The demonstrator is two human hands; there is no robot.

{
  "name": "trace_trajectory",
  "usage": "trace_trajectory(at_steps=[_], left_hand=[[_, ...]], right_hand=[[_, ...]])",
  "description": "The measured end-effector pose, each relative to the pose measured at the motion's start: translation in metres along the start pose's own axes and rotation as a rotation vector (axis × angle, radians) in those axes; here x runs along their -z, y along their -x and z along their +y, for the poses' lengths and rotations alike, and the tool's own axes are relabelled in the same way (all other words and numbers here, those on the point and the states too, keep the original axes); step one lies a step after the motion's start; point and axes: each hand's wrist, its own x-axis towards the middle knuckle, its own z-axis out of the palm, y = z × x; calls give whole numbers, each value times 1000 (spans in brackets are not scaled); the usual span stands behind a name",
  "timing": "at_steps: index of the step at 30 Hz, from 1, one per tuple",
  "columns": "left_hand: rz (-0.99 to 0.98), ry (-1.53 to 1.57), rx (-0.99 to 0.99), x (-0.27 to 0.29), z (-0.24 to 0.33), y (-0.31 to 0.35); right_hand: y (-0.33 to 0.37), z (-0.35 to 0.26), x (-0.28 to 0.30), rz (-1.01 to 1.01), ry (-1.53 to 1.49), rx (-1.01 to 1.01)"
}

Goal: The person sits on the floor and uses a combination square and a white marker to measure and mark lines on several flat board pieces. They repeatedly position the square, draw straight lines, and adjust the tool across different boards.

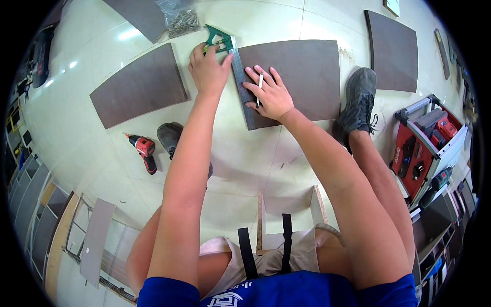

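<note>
My left hand [210,74] is closed around the green head of a combination square [240,89]. The square's steel blade lies along the left edge of a dark brown board [312,79], which rests flat on the floor. My right hand [276,100] presses on the board, some fingers stretched out, thumb and lower fingers at the blade. Between its fingers sits a slim white pen or pencil [260,86]; its tip is too small to make out.
More brown boards lie to the left [140,84] and right [394,51]. A bag of screws [181,21] is at the far side. A red-black cordless drill [143,148] lies near my left shoe [170,137]. An open toolbox [409,153] stands at right; a wooden frame [261,220] is below me.
</note>
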Motion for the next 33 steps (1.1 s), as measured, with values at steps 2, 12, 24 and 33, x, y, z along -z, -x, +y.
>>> trace_trajectory(at_steps=[2, 12, 24, 33], left_hand=[[55, 18, -21, -5, -8, -6], [-175, 76, -107, 5, -8, -36], [-423, -60, -145, 13, -5, -61], [-388, -206, -162, 14, 10, -59]], right_hand=[[1, 0, 0, 1, -9, -6], [2, 3, 4, -2, -39, 13], [0, 13, 3, 32, 7, 116], [2, 11, 1, 32, 42, 134]])
